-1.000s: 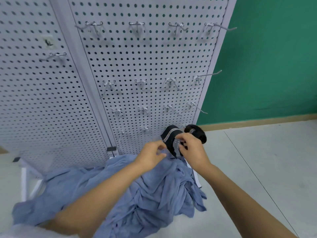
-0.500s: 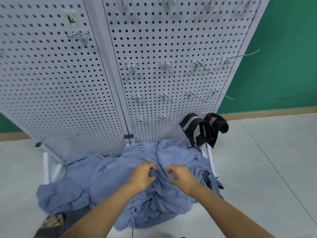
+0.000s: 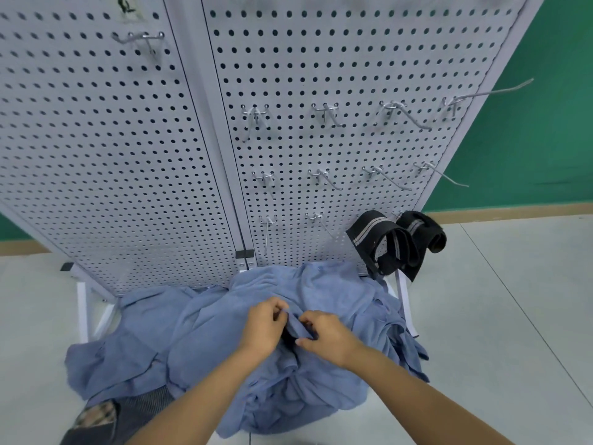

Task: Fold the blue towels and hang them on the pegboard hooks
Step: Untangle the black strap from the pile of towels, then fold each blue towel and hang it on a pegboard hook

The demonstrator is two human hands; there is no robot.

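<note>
A crumpled heap of blue towels lies on the floor at the foot of the white pegboard. My left hand and my right hand sit close together on top of the heap, each pinching a fold of blue towel between fingers and thumb. Several bare metal hooks stick out of the right panel in rows. One hook stands on the left panel.
Two black straps with grey stripes hang from the lowest hooks at the right. The pegboard's white foot frame rests on the grey floor. A dark patterned cloth lies at lower left. A green wall stands behind.
My hands came down from the black straps onto the towel heap and took hold of a fold. The view tilted down and moved closer.
</note>
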